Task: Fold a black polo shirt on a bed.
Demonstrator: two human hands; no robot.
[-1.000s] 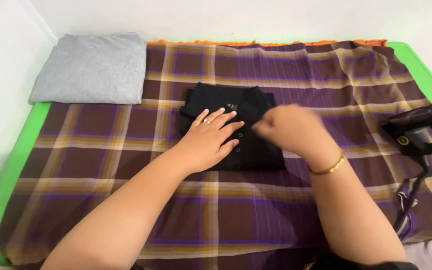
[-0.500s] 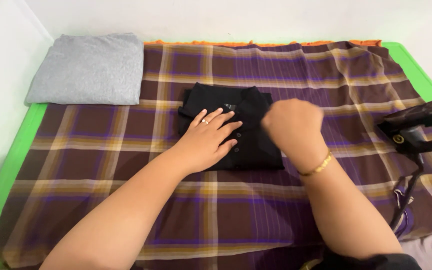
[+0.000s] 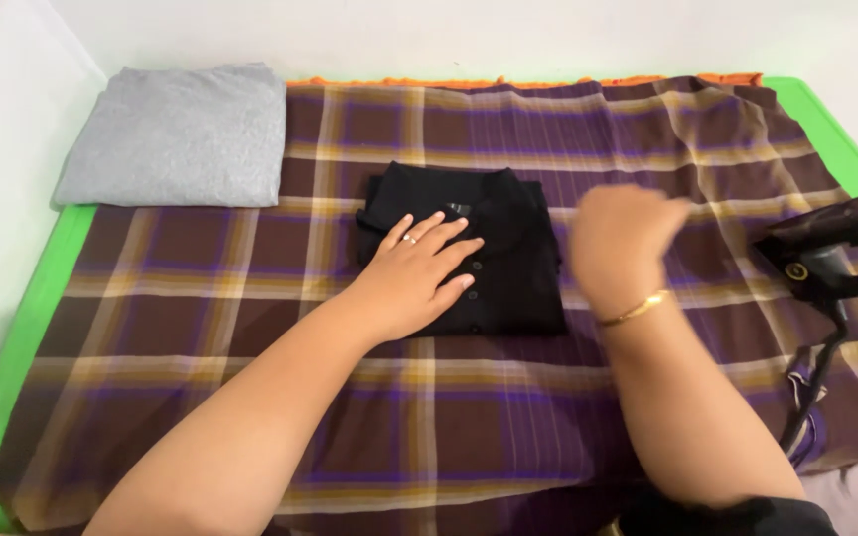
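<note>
A folded black shirt [image 3: 508,258] with small buttons lies in the middle of a purple plaid cloth [image 3: 369,397]. My left hand [image 3: 417,270] rests flat on the shirt's left half, fingers spread, a ring on one finger. My right hand [image 3: 620,238] hovers just right of the shirt, blurred, loosely curled, holding nothing, a gold bangle on its wrist. A black clothes iron [image 3: 836,253] stands at the right edge, apart from my right hand.
A folded grey garment [image 3: 176,134] lies at the back left corner. The green mat edge [image 3: 22,328] frames the cloth on the left and right. The iron's cord [image 3: 814,387] trails down at the right. White walls close in behind and left.
My right hand has lifted off the shirt's right side and swung rightward, toward the iron. My left hand has stayed flat on the shirt.
</note>
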